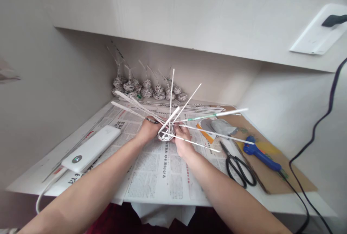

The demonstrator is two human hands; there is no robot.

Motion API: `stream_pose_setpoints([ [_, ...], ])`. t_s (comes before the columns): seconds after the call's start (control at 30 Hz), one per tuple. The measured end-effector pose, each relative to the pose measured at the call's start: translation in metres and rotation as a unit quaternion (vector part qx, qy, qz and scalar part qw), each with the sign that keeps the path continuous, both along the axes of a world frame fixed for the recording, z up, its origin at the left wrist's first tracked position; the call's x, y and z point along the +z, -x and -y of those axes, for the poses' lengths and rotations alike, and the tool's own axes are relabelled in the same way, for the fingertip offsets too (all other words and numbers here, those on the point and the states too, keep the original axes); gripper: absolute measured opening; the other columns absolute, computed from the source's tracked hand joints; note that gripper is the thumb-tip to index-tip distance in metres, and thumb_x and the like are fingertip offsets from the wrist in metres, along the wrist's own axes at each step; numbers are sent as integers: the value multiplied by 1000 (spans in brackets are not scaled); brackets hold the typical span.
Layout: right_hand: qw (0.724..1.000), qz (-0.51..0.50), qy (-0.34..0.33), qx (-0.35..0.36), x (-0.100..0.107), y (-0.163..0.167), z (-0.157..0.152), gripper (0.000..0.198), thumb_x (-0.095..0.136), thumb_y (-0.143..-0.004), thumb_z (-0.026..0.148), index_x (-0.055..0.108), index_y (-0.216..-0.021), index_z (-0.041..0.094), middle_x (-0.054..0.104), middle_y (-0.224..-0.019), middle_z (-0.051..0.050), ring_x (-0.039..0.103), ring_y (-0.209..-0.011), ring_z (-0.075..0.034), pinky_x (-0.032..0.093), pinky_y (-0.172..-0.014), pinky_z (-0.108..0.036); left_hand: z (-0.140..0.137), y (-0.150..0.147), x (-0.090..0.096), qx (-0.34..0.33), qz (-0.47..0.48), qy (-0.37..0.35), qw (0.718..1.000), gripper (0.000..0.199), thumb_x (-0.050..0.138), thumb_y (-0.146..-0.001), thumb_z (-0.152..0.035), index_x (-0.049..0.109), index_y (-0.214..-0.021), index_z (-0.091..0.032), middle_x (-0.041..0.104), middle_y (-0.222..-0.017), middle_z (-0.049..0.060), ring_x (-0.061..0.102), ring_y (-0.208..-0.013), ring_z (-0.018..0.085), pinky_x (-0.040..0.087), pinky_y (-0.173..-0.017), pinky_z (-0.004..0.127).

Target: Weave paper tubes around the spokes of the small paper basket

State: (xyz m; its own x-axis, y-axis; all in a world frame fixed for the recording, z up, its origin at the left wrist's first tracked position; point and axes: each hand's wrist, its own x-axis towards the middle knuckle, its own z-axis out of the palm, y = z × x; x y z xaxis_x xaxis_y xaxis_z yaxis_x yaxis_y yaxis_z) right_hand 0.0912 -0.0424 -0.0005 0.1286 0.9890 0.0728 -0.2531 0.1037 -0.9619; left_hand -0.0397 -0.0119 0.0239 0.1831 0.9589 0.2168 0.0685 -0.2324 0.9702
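Note:
Between my two hands, above the newspaper, is a small round weave of rolled paper strips (166,136). Long white paper sticks (187,103) fan out from it in several directions, one with a green stretch. My left hand (149,130) is closed around the weave's left side and the base of some sticks. On the right side, my right hand (183,138) grips the rim, thumb near the sticks' bases. Fingers beneath the weave are partly hidden.
Several finished gourd-shaped weaves (147,89) stand along the back wall. Loose paper sticks (187,107) lie before them. Black scissors (237,165) and a blue glue gun (261,157) with a cord are at right, by cardboard (282,181). A white power bank (92,147) lies left on newspaper (146,176).

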Motion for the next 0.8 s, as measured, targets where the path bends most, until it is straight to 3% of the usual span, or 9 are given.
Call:
stream_pose_setpoints([
  [0.17, 995, 5, 97, 19, 7, -4, -2, 29, 59, -76, 47, 60, -87, 20, 68, -74, -1, 63, -60, -17, 51, -52, -28, -2, 0, 0, 63, -17, -22, 998, 22, 64, -66, -24, 74, -82, -12, 74, -81, 7, 69, -76, 22, 54, -66, 27],
  [0.27, 990, 82, 118, 5, 8, -11, -4, 30, 60, -74, 47, 61, -86, 20, 68, -74, -2, 62, -57, -16, 48, -47, -26, -4, 2, 2, 106, -15, -24, 994, 22, 65, -65, -25, 74, -81, -12, 74, -81, 8, 69, -75, 22, 54, -67, 27],
  [0.4, 960, 274, -10, -52, 11, -22, -4, 30, 62, -73, 50, 64, -70, 19, 64, -62, 0, 58, -55, -14, 42, -49, -23, -6, 5, 3, 124, 2, -26, 992, 20, 69, -62, -26, 73, -77, -13, 74, -79, 7, 69, -75, 23, 55, -69, 28],
  [0.5, 927, 353, -86, -88, 17, -28, -3, 31, 64, -72, 47, 62, -58, 19, 58, -53, 2, 53, -51, -12, 38, -50, -22, -7, 5, 1, 138, 4, -29, 990, 18, 68, -63, -24, 73, -77, -15, 75, -83, 7, 69, -78, 22, 55, -71, 29],
  [0.57, 930, 344, -97, -86, 19, -30, -3, 30, 63, -74, 44, 63, -59, 18, 57, -51, 2, 51, -49, -12, 37, -48, -22, -8, 4, -3, 149, 1, -29, 988, 17, 67, -64, -23, 74, -77, -15, 75, -84, 7, 69, -78, 22, 55, -72, 29],
  [0.67, 959, 263, -90, -49, 19, -28, -4, 29, 55, -80, 43, 69, -82, 18, 60, -56, 1, 52, -47, -12, 39, -46, -23, -10, 2, -8, 158, -3, -35, 987, 16, 66, -66, -23, 73, -78, -16, 75, -82, 7, 70, -76, 22, 55, -71, 29],
  [0.73, 965, 237, -112, -30, 17, -26, -4, 28, 54, -82, 38, 69, -94, 18, 67, -68, -1, 58, -55, -14, 45, -52, -24, -9, 0, -9, 157, -4, -41, 987, 16, 65, -67, -23, 73, -79, -16, 74, -80, 6, 70, -75, 21, 55, -72, 29],
  [0.8, 954, 260, -151, -21, 15, -26, -5, 22, 58, -79, 31, 70, -93, 19, 70, -82, -4, 64, -70, -16, 49, -64, -26, -7, -3, -9, 148, -16, -48, 988, 15, 63, -68, -21, 73, -79, -17, 74, -80, 5, 69, -76, 20, 55, -74, 29],
])
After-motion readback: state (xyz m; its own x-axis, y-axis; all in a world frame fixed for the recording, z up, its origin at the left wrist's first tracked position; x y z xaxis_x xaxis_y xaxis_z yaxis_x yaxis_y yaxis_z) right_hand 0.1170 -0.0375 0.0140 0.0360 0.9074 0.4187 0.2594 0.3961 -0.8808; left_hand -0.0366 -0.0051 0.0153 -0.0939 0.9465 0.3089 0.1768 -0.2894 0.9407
